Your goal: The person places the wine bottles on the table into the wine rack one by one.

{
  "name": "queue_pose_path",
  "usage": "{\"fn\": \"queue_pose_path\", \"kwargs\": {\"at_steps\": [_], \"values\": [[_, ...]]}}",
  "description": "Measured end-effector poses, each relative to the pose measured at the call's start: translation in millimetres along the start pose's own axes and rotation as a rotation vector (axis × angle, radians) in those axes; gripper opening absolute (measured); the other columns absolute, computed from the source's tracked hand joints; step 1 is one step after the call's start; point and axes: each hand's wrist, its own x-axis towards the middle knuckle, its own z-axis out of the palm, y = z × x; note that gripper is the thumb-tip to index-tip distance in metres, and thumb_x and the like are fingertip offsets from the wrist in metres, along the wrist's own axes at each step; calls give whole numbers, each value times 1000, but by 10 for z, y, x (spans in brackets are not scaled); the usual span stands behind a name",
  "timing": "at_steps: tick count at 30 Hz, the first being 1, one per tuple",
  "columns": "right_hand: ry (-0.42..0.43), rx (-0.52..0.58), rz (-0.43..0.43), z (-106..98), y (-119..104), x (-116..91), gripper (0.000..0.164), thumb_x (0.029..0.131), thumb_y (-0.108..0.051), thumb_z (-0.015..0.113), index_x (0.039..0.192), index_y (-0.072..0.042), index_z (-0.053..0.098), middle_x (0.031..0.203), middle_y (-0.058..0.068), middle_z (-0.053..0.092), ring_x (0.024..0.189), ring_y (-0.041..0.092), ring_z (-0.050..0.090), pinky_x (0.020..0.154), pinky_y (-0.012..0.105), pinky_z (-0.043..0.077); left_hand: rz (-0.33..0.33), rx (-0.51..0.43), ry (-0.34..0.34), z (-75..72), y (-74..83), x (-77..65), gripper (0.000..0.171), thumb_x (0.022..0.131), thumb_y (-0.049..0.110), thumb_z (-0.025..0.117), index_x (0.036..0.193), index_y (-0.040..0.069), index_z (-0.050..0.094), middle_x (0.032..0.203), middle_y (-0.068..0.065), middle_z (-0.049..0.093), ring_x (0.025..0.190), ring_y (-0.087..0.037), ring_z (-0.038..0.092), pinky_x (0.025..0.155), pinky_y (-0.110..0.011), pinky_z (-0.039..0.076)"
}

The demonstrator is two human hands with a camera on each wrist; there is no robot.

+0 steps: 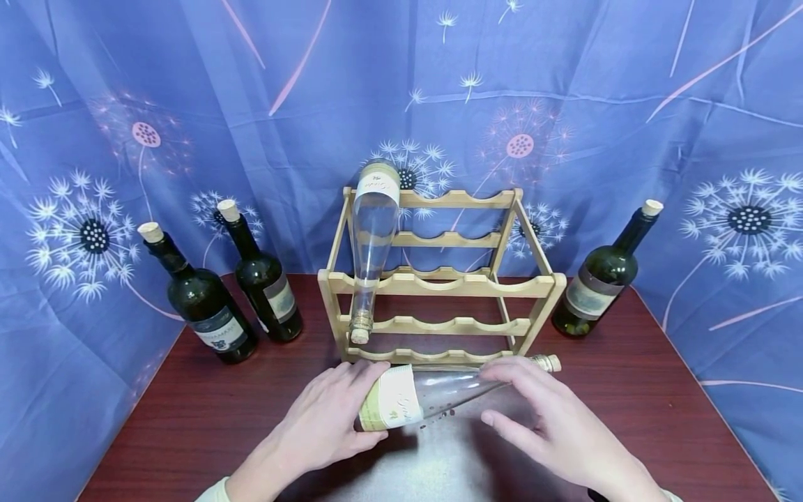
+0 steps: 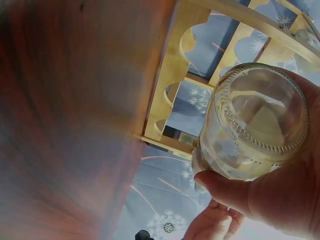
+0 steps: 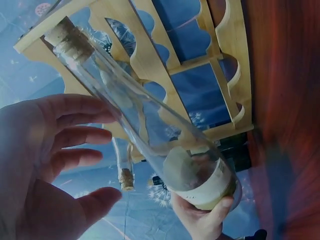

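Observation:
A clear glass bottle point(image 1: 448, 390) with a cork and a pale green-and-white label lies sideways in front of the wooden wine rack point(image 1: 439, 284). My left hand point(image 1: 323, 422) grips it around the labelled base end; the left wrist view shows the thumb against the glass near the round bottom point(image 2: 265, 110). Near the neck is my right hand point(image 1: 552, 422), its fingers spread and loosely bent, thumb apart from the glass. In the right wrist view the index fingertip is right at the bottle's side, below the cork point(image 3: 70, 40).
Another clear corked bottle point(image 1: 375, 223) lies on the rack's top tier at the left, cork toward me. Two dark corked bottles, one outer point(image 1: 210, 314) and one inner point(image 1: 268, 289), stand left of the rack. A third dark bottle point(image 1: 596, 282) stands right. A patterned blue curtain point(image 1: 401, 84) hangs behind.

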Motion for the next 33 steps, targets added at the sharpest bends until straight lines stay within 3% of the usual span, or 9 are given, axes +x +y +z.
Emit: {"fn": "queue_pose_path", "kwargs": {"at_steps": [5,10,18,24,33], "values": [[-87,-105,21,52,70,-22,52,83,-30,75,130,-26,52,129,-12,51,118,5,48,100,14,30,13,13,-5,-3,12,-6,89,66,56,79,138,19,43,113,7,56,91,-15,54,81,-37,47],[-144,-189,43,100,103,-41,51,86,-40,70,131,-22,53,129,-13,51,119,3,46,100,15,29,22,25,-11,5,20,-15,89,64,54,82,137,18,45,113,7,56,91,-16,54,80,-37,47],[-287,-282,178,149,120,-97,54,89,-59,55,133,-28,50,127,-21,48,116,-1,46,92,29,45,48,25,-24,21,33,-23,90,61,51,84,135,18,46,114,7,56,89,-17,54,79,-37,46],[-372,-284,250,176,149,-127,59,87,-67,50,134,-32,49,127,-22,48,117,0,47,87,34,49,58,38,-43,35,47,-33,90,60,52,84,135,19,47,114,7,55,89,-17,54,80,-37,47],[-475,-222,245,234,195,-140,64,87,-68,49,136,-27,49,127,-18,51,115,2,52,88,36,49,63,46,-74,63,81,-53,89,60,53,84,134,19,48,115,9,55,93,-17,54,81,-38,46]]}}
